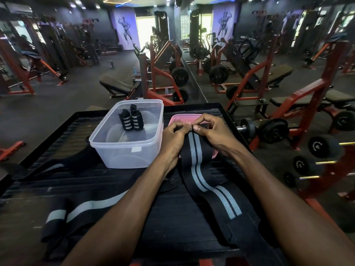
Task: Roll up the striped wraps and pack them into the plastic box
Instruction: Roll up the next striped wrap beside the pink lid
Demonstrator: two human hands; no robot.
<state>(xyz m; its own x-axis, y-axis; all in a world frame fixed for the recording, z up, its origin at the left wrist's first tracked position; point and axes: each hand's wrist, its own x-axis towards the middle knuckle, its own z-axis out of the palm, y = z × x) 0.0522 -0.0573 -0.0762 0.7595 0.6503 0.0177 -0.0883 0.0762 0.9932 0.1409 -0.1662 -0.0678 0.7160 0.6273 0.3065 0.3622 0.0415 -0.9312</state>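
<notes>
Both hands, left hand [173,137] and right hand [213,131], pinch the end of a black grey-striped elastic wrap [197,166] to start rolling it, likely needing tight even turns before the clear plastic box [107,148].

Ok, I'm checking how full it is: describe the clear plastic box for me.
The clear plastic box is rectangular and translucent with rounded corners, standing lidless and upright on the black ribbed platform, left of both hands. Two rolled black wraps with grey stripes stand inside at the back, so most of the floor is free. A pink lid lies beside it.
</notes>
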